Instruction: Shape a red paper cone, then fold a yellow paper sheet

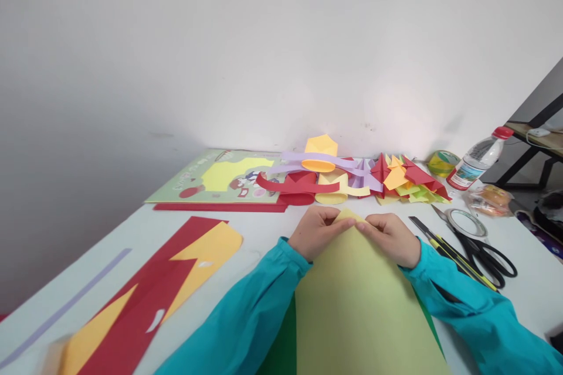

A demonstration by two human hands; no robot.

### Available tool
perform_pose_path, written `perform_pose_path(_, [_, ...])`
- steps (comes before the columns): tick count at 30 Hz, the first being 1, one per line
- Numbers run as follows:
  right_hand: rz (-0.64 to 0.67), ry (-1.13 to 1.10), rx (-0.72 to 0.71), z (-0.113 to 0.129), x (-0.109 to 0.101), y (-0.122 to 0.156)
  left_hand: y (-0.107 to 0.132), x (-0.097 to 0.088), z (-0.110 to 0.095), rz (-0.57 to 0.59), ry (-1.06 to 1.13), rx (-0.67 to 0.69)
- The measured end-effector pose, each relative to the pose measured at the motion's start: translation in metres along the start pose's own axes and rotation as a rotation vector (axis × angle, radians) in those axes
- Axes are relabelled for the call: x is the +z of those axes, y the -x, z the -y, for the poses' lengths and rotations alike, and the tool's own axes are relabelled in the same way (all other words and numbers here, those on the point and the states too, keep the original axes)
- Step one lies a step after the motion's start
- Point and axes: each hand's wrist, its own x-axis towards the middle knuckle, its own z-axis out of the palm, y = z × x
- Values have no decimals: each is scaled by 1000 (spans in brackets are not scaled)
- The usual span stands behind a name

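A yellow-green paper sheet (356, 299) lies in front of me on the white table (272, 234), with a green sheet (281, 345) under it. My left hand (319, 231) and my right hand (391, 237) both pinch the sheet's far edge, where the paper is folded to a point. Both wrists wear teal sleeves.
Red and orange paper scraps (162, 287) and a lilac strip (65, 304) lie to the left. A craft book (220, 179) and folded paper shapes (352, 179) sit at the back. Black scissors (479, 252), a utility knife (444, 246), tape rolls (466, 222) and a water bottle (477, 161) are on the right.
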Motion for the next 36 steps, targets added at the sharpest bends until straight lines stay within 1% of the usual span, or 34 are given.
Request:
perform_pose_path(4, [40, 20, -24, 4, 1, 2, 1, 0, -3, -29, 20, 60])
perform_pose_path(6, [28, 9, -20, 6, 2, 3, 1, 0, -4, -19, 41, 69])
perform_pose_path(9, [-3, -4, -32, 8, 2, 2, 3, 0, -4, 6, 114, 10])
perform_pose_path(12, [8, -11, -38, 9, 0, 3, 4, 0, -4, 42, 220, -71])
perform_pose_path(15, [17, -35, -15, 8, 0, 3, 5, 1, -5, 67, 299, -89])
perform_pose_path(18, [10, -71, 21, 7, 0, 3, 6, 2, -7, 75, 332, -95])
perform_pose_path(21, [44, -146, 63, 7, 1, 3, 6, 2, -7, 58, 334, -97])
perform_pose_path(24, [78, -239, 101, 6, 0, 3, 5, 1, -7, 9, 321, -118])
perform_pose_path(27, [55, -268, 119, 6, -1, 2, 4, 0, -6, -15, 274, -136])
perform_pose_path(31, [0, -270, 111, 5, -2, 0, 2, -3, -4, -17, 157, -80])
perform_pose_path(36, [-9, -292, 139, 4, -3, -1, 0, -5, 1, -33, 137, -73])
